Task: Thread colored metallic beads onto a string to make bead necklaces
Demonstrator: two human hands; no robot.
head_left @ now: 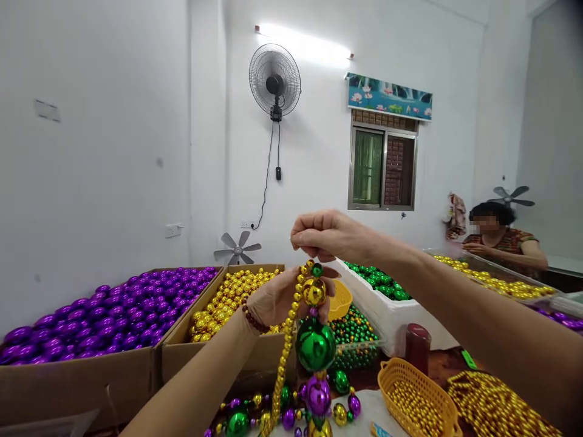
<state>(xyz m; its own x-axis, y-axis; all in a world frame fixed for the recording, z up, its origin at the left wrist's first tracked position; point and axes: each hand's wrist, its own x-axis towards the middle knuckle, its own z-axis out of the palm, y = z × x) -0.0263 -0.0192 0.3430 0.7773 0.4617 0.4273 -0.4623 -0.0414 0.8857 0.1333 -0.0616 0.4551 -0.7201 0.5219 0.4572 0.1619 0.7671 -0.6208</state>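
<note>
In front of me hangs a bead necklace [316, 345] of large shiny green, purple and gold balls with a strand of small gold beads beside it. My left hand [274, 297], a dark red bead bracelet [254, 318] at its wrist, is behind the necklace's upper end, fingers curled round it. Just above, my right hand [324, 233] is closed in a pinch, and whatever lies between its fingertips is hidden. The lower part of the necklace reaches down among more green, purple and gold beads [239, 422] on the table.
Cartons of purple beads [122, 315] and gold beads [232, 297] stand left. Behind my hands are a yellow basket [340, 298] and a foam box [396, 318]. A small-bead basket [414, 406], dark red jar [418, 347] and gold strands [496, 403] lie right. A person [505, 240] sits far right.
</note>
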